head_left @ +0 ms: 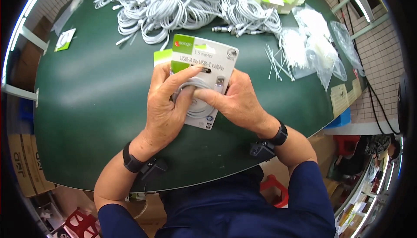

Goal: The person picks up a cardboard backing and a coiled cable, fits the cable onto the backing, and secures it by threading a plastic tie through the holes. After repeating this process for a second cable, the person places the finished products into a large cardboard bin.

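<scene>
Left hand (167,103) and right hand (239,101): each grip is clamped on the card (219,60) bearing coiled cable (202,114). Bags (324,55) on the counter (95,103) hold white ties (294,47).

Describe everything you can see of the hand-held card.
The card is white with a green upper-left corner and dark print, apparently stiff cardboard. It tilts above the green table; a pale cable coil shows on its front, partly covered. The left hand lies across its left side; the right hand holds its right edge.
</scene>
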{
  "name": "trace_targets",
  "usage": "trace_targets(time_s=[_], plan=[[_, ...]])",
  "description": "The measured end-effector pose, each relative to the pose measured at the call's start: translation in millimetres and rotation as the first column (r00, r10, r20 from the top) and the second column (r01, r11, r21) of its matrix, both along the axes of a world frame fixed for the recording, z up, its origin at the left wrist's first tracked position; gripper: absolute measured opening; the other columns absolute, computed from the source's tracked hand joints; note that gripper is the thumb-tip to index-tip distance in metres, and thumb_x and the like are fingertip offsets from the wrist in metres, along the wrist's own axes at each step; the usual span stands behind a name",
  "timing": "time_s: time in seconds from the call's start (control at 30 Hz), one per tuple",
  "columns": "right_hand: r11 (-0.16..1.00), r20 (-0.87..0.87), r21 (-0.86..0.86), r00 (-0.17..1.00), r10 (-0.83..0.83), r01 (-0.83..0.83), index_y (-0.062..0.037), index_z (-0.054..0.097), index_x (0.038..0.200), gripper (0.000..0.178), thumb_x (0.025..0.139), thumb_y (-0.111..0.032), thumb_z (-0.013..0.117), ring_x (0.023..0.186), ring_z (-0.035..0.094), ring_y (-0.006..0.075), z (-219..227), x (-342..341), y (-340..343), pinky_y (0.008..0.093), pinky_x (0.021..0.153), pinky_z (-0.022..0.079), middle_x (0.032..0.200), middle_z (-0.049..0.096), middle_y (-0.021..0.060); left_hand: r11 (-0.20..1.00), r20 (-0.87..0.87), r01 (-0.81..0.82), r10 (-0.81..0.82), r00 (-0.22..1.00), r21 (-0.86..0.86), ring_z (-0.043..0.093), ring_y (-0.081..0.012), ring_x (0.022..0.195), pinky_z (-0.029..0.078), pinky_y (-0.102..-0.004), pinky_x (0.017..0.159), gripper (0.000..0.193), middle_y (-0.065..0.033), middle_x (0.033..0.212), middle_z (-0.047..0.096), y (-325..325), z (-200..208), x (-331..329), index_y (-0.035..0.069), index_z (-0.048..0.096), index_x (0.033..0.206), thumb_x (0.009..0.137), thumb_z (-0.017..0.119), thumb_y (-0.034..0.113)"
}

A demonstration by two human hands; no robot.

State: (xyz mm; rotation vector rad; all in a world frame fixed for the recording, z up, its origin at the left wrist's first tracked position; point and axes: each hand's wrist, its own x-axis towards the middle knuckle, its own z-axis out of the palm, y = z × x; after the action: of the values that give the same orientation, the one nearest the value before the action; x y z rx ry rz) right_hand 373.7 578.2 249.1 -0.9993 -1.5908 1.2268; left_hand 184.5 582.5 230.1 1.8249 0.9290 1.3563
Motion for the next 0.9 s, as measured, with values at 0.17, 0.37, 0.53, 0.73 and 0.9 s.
trace_targets(time_s=[0.17,0.37,0.53,0.73,0.9], plan=[[0.994,-0.163,-0.108,0.985,-0.050,0.033,0.0046,0.065,0.123,0.037,0.093,-0.013,0.078,0.099,0.071,0.0150,0,3,-5,0.0306,0.085,0.060,0.112,0.075,0.0112,1.000,0.087,-0.015,0.014,0.996,0.007,0.064,-0.0265,0.100,0.053,-0.0346,0.086,0.035,-0.0129,0.115,0.061,-3,-2,-8,0.006,0.070,0.121,0.090,0.068,-0.008],[0.993,-0.116,-0.116,0.993,-0.028,0.015,0.0039,0.065,0.124,0.038,0.093,-0.014,0.079,0.099,0.071,0.0152,2,1,-5,0.0311,0.086,0.060,0.113,0.075,0.0112,0.999,-0.009,-0.043,0.043,0.999,0.011,0.065,-0.0249,0.097,0.053,-0.0347,0.082,0.030,-0.0116,0.106,0.064,0,2,-14,0.005,0.070,0.118,0.090,0.068,-0.007],[0.995,-0.109,-0.103,0.994,-0.027,0.016,0.0042,0.065,0.123,0.038,0.093,-0.014,0.079,0.099,0.071,0.0148,-1,-2,-3,0.0310,0.086,0.060,0.113,0.074,0.0109,1.000,-0.030,-0.013,0.013,0.999,0.011,0.065,-0.0246,0.098,0.053,-0.0347,0.084,0.028,-0.0112,0.105,0.064,7,-1,-18,0.005,0.070,0.116,0.091,0.067,-0.007],[0.995,-0.127,-0.096,0.991,-0.034,0.021,0.0042,0.064,0.123,0.038,0.093,-0.014,0.079,0.098,0.070,0.0142,-3,1,3,0.0308,0.086,0.059,0.112,0.074,0.0102,1.000,0.043,0.002,-0.002,0.999,-0.005,0.064,-0.0225,0.101,0.053,-0.0350,0.087,0.030,-0.0115,0.109,0.065,5,-2,-12,0.003,0.068,0.119,0.090,0.070,-0.004],[0.992,-0.171,-0.069,0.979,-0.114,0.104,0.0037,0.062,0.126,0.041,0.094,-0.015,0.079,0.099,0.069,0.0138,-1,7,3,0.0298,0.087,0.057,0.113,0.073,0.0102,0.958,0.203,-0.060,0.120,0.972,-0.281,0.067,-0.0215,0.098,0.054,-0.0356,0.087,0.037,-0.0132,0.104,0.069,-5,11,-1,-0.002,0.065,0.123,0.088,0.073,0.005]])
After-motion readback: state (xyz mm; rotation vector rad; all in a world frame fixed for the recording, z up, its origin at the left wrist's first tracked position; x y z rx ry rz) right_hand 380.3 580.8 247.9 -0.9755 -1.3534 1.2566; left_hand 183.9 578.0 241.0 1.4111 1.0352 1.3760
